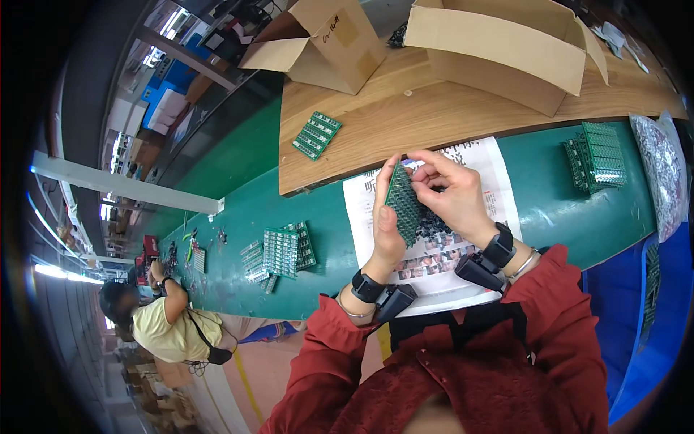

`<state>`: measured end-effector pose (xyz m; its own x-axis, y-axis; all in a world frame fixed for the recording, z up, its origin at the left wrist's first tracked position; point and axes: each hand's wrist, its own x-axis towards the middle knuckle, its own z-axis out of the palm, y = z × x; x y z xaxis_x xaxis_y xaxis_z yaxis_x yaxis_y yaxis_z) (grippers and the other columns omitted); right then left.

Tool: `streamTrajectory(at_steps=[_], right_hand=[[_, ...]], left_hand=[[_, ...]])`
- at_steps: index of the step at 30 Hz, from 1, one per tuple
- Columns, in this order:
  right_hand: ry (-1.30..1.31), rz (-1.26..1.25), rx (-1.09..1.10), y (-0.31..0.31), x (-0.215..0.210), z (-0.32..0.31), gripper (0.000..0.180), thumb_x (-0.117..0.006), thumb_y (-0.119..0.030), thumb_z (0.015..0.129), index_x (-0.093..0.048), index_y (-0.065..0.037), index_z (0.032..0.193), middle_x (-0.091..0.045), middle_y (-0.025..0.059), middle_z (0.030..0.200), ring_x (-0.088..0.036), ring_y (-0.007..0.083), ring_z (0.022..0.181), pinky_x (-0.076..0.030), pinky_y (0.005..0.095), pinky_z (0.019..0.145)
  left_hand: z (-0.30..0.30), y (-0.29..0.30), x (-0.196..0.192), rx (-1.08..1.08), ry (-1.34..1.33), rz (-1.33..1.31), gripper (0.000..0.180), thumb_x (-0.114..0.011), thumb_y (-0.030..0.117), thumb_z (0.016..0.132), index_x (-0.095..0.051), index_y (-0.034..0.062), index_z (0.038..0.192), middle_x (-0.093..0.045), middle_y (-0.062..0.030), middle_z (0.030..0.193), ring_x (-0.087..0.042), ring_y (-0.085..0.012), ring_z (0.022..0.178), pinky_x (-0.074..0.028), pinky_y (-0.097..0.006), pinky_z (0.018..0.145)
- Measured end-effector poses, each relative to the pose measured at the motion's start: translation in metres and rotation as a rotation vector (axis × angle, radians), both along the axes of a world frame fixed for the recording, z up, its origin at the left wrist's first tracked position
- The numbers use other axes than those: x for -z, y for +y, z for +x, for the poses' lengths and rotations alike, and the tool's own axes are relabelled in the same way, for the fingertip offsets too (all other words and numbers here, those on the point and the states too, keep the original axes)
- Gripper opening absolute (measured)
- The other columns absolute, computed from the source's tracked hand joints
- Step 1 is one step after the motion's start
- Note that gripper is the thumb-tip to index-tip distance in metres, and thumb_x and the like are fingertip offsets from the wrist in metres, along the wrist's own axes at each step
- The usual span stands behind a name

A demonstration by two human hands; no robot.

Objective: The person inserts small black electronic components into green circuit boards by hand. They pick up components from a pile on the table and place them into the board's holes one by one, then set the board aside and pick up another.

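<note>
Head view shows a long green table [546, 220] with a big wood sheet [394, 105] along its far edge. On the wood are two open brown boxes: a bigger one [499, 61] on the right and a smaller one [343, 54] on the left. A newspaper [365, 239] lies by the table's near edge. A clear bag [659, 170] sits at the right end, close to a stack of green boards [606, 155]. Another pile [280, 249] sits left of the paper. The left hand [388, 230] has its grip closed on a green circuit board [405, 206], tipped up over the newspaper. The right hand [459, 195] has its fingers bent close together by the board; I cannot tell if that grip pinches anything. Small dark parts [434, 224] lie on the paper. I think it's best to hold the board by its sides, keep it steady, and press softly so nothing bends or drops.
</note>
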<state>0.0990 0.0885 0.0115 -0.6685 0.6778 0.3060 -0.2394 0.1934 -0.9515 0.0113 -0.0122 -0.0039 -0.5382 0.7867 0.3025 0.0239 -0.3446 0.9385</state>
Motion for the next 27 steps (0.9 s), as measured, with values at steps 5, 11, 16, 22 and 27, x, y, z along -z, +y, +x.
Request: streamTrajectory(at_steps=[5, 11, 16, 22, 27], right_hand=[[0.015, 0.059, 0.031, 0.006, -0.001, 0.004, 0.043, -0.063, 0.007, 0.075, -0.059, -0.001, 0.117, -0.064, 0.0047, 0.084, -0.061, 0.008, 0.077, -0.053, 0.0224, 0.071], [0.098, -0.022, 0.085, 0.0, -0.005, 0.0, 0.038, -0.062, 0.006, 0.073, -0.061, -0.001, 0.111, -0.066, 0.007, 0.081, -0.064, 0.0109, 0.072, -0.054, 0.0238, 0.067], [0.088, 0.072, 0.065, 0.005, -0.003, 0.002, 0.042, -0.063, 0.006, 0.073, -0.059, -0.001, 0.115, -0.065, 0.0079, 0.084, -0.064, 0.0117, 0.074, -0.053, 0.024, 0.068], [0.154, -0.026, 0.083, 0.002, -0.007, 0.001, 0.037, -0.063, 0.005, 0.074, -0.061, -0.001, 0.11, -0.065, 0.0077, 0.083, -0.064, 0.0115, 0.076, -0.053, 0.0239, 0.068], [0.117, 0.101, 0.112, 0.005, -0.005, 0.002, 0.039, -0.063, 0.005, 0.073, -0.061, -0.002, 0.112, -0.064, 0.0073, 0.083, -0.063, 0.0116, 0.076, -0.052, 0.0242, 0.067]], left_hand=[[0.0, 0.001, -0.007, 0.006, -0.109, -0.009, 0.101, -0.041, 0.076, 0.078, -0.024, -0.0007, 0.14, -0.046, -0.0138, 0.122, -0.047, -0.0228, 0.115, -0.037, -0.035, 0.099], [0.012, 0.003, -0.01, 0.051, -0.124, -0.028, 0.099, -0.041, 0.074, 0.078, -0.024, -0.002, 0.139, -0.042, -0.0163, 0.13, -0.044, -0.0243, 0.12, -0.035, -0.036, 0.101], [-0.001, -0.001, 0.002, 0.05, 0.082, -0.052, 0.095, -0.035, 0.07, 0.082, -0.027, -0.0061, 0.138, -0.034, -0.0174, 0.138, -0.033, -0.0247, 0.129, -0.023, -0.035, 0.107], [0.002, 0.0, 0.003, 0.038, 0.14, -0.072, 0.096, -0.035, 0.072, 0.081, -0.029, -0.0063, 0.138, -0.034, -0.018, 0.138, -0.032, -0.0255, 0.129, -0.023, -0.035, 0.107], [0.0, 0.0, 0.004, 0.038, 0.225, -0.081, 0.097, -0.035, 0.073, 0.081, -0.029, -0.006, 0.137, -0.035, -0.018, 0.136, -0.033, -0.0256, 0.128, -0.023, -0.036, 0.107]])
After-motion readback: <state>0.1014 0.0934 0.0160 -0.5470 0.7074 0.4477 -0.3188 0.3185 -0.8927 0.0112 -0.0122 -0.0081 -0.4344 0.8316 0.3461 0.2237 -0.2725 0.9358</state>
